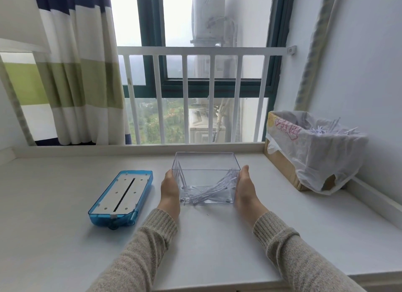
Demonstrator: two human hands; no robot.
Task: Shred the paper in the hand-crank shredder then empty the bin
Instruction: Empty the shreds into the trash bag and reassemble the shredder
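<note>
The clear plastic shredder bin (205, 161) stands upright on the white table (65, 237), in the middle. White paper strips (208, 191) lie in its bottom, piled toward the right wall. My left hand (170, 189) presses flat against the bin's left wall and my right hand (245, 189) against its right wall, so I hold the bin between both palms. The blue shredder top (121, 198) lies upside down on the table to the left, its white underside and cutter slot facing up, apart from the bin.
A cardboard box lined with a white plastic bag (313, 152) stands at the right against the wall, with shredded paper inside. A white railing (195, 96) and window run along the table's far edge. A striped curtain (80, 74) hangs at the back left.
</note>
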